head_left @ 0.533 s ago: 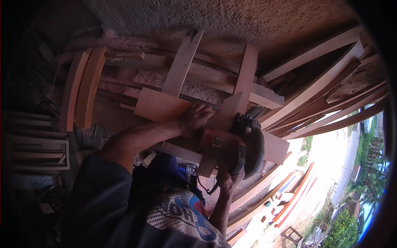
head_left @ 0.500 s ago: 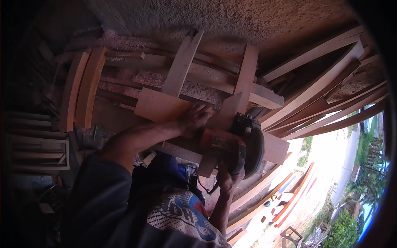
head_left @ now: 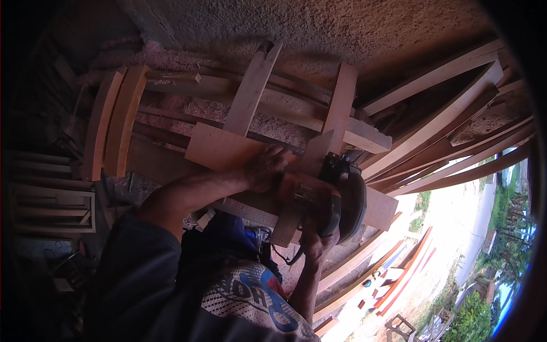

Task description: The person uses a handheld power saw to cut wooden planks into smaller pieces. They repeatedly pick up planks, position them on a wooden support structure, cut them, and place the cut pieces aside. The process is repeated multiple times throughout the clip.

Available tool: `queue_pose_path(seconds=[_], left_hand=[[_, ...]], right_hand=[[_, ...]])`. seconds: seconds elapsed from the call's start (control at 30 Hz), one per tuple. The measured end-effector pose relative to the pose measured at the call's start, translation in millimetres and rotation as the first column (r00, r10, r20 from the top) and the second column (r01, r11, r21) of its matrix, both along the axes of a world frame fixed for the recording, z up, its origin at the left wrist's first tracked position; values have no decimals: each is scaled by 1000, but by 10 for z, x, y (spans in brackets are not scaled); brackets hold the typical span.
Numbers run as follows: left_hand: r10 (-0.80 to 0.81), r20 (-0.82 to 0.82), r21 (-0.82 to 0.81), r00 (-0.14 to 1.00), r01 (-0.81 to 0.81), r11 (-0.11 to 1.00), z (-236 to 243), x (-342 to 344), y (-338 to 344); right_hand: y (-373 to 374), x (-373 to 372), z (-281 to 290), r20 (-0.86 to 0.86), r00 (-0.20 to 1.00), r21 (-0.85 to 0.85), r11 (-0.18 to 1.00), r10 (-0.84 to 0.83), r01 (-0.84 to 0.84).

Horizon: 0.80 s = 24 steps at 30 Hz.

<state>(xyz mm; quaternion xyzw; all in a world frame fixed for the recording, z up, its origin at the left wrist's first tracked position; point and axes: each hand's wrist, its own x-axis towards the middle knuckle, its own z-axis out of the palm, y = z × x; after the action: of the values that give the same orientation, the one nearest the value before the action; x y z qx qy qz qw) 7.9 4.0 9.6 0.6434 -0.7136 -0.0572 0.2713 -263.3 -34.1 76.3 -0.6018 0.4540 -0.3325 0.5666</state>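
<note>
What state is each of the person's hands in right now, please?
Left hand: on the wooden board, fingers bent; whether it grips cannot be told.
Right hand: closed, holding the red-and-black power tool.

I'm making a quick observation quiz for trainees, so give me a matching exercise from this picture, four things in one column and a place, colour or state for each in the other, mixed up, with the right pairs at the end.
Things:
1. Left hand
2. Power tool
3. Right hand
4. Green bush

Places, colours, states:
A. Outdoors, toward the lower right of the picture
B. On the flat board
C. Gripping a handle
D. Red and dark

Right pairs: 1-B, 2-D, 3-C, 4-A
</note>
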Motion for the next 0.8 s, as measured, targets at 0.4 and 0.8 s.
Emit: queue_pose_path(seconds=[0.4, 0.8], left_hand=[[9, -139, 177, 990, 16, 984, 248, 6, -69], [108, -316, 192, 942, -48, 980, 306, 11, -61]], right_hand=[[-213, 100, 58, 6, 999, 113, 993, 34, -35], [-422, 332, 163, 7, 999, 8, 999, 49, -49]])
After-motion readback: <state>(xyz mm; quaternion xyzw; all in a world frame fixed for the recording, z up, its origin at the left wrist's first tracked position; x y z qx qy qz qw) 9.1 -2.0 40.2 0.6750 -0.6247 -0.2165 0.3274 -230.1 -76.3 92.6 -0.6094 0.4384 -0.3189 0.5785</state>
